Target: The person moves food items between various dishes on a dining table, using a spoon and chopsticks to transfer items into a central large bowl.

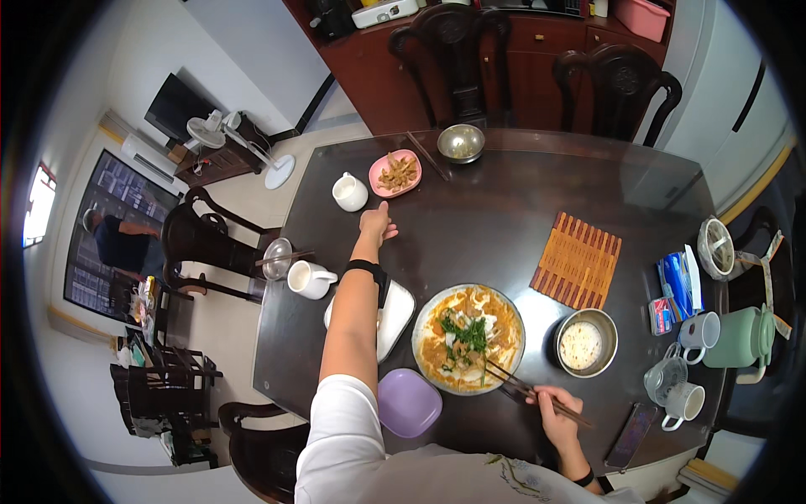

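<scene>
My left hand [378, 223] is stretched far out over the table, its fingers partly extended with nothing in them. Just beyond its fingertips sits a pink plate [376, 186] of brownish food pieces, beside a white mug [350, 193]. My right hand [557, 415] grips a pair of dark chopsticks [516, 384]. Their tips reach into a large bowl [417, 351] of orange-brown soupy food topped with chopped greens [467, 334]. Under my left forearm lies a white dish [401, 315], partly hidden. A purple plate [410, 403] rests left of the large bowl.
Right of the large bowl stand a steel bowl [612, 323] with pale food and a woven mat [578, 260]. Mugs [698, 332], a green jug [732, 340], tissues [678, 281] and a phone [630, 435] line the right edge. Metal bowls [461, 144] stand farther out. Someone [126, 239] stands far left.
</scene>
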`<state>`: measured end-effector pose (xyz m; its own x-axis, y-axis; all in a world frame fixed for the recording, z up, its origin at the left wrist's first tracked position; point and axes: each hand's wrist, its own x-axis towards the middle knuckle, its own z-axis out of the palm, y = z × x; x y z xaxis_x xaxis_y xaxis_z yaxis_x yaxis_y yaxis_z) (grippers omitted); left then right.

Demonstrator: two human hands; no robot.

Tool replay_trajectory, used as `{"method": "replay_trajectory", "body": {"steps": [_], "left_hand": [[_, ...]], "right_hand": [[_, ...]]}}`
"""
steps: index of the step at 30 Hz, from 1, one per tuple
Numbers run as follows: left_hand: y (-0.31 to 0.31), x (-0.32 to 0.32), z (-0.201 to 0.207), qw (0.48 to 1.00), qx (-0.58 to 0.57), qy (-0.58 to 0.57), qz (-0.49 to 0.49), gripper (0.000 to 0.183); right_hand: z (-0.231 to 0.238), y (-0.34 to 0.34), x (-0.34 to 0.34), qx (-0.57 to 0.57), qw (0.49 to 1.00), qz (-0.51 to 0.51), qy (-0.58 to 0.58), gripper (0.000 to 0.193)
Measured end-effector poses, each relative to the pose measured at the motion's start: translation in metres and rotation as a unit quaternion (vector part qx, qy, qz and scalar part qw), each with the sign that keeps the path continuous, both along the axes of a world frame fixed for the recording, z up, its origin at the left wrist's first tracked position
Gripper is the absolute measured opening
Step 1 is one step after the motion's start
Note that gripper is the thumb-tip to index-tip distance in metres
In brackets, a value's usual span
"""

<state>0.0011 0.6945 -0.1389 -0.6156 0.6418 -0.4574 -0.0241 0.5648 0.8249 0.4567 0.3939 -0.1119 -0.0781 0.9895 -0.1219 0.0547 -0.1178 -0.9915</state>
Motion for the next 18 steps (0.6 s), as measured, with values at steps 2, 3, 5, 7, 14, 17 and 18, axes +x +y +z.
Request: {"method": "replay_trajectory", "body": {"steps": [2,3,5,7,14,17,18], "left_hand": [[0.015,-0.005,-0.012,0.999,0.01,-0.001,0.038,0.044],[0.022,-0.007,-0.015,0.999,0.006,0.002,0.039,0.047],[0.033,-0.01,-0.023,0.999,0.017,-0.005,0.041,0.047],[0.042,-0.015,-0.033,0.998,0.041,-0.024,0.043,0.049],[0.072,-0.031,-0.063,0.983,0.105,-0.127,0.075,0.037],[0.081,-0.047,-0.073,0.973,0.116,-0.178,0.089,0.029],[0.084,-0.046,-0.074,0.967,0.118,-0.206,0.094,0.026]], "right_hand": [[0.004,0.005,0.002,0.009,1.0,-0.01,-0.012,0.012],[0.006,0.007,0.003,0.018,0.999,-0.017,-0.026,0.012],[0.009,0.013,0.004,0.018,0.999,-0.02,-0.032,0.011],[0.005,0.014,0.005,0.016,0.999,-0.024,-0.039,0.01],[0.005,0.018,0.0,0.017,0.997,-0.028,-0.068,0.008],[0.005,0.019,-0.004,0.011,0.997,-0.027,-0.066,0.008],[0.005,0.018,-0.005,0.008,0.997,-0.03,-0.064,0.009]]}}
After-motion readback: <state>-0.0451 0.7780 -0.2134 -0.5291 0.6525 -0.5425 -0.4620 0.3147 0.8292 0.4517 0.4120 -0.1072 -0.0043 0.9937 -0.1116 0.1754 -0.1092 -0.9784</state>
